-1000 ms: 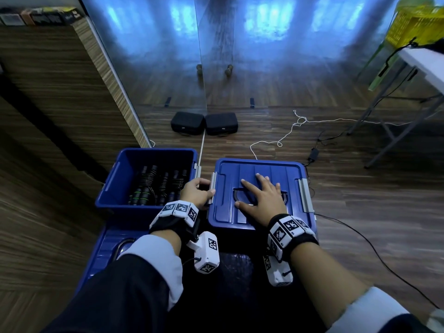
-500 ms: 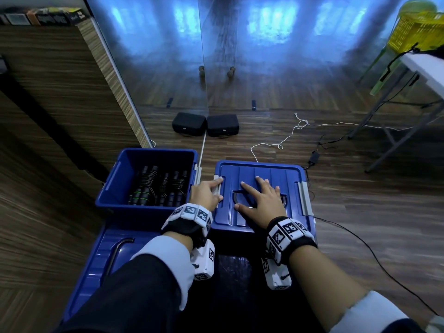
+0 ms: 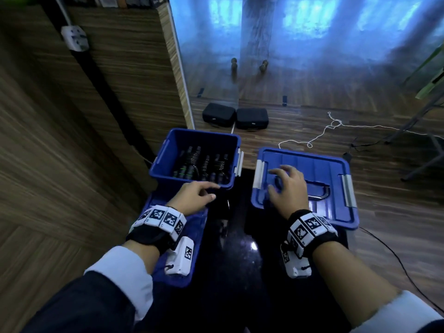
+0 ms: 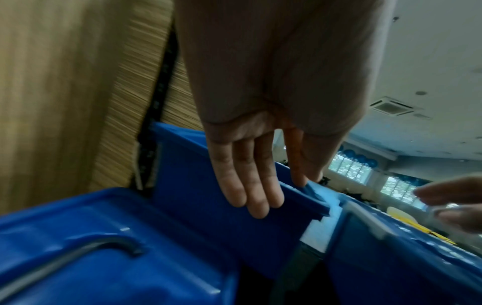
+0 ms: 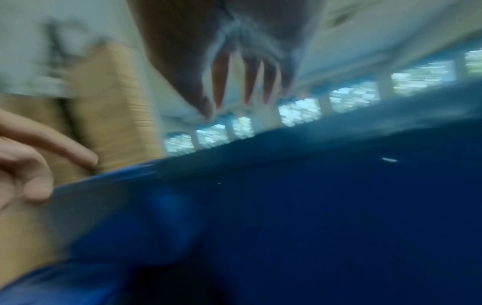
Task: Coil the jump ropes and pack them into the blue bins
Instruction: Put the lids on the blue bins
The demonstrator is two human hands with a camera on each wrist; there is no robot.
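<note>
An open blue bin [image 3: 165, 157] stands on the left, with several coiled black jump ropes [image 3: 199, 164] lying inside. My left hand [image 3: 211, 192] hovers at its near rim, fingers straight and holding nothing; in the left wrist view the fingertips [image 4: 258, 204] lie against the bin's rim [image 4: 310, 198]. A second blue bin stands on the right with its lid [image 3: 319, 164] on. My right hand [image 3: 278, 181] rests spread on the left part of that lid, beside the lid handle [image 3: 322, 192]. The right wrist view is blurred and shows spread fingers [image 5: 242, 97] above blue plastic.
A loose blue lid [image 3: 192, 239] with a dark handle [image 4: 104, 245] lies under my left wrist. A wood-panelled wall runs along the left. Two black cases [image 3: 235, 115] sit beyond the bins. White cord [image 3: 329, 126] and a black cable [image 3: 394, 255] trail over the floor at right.
My left hand drew back from the grey latch on the closed bin's left side to the open bin's near rim. My right hand slid left across the lid. The head view swung left.
</note>
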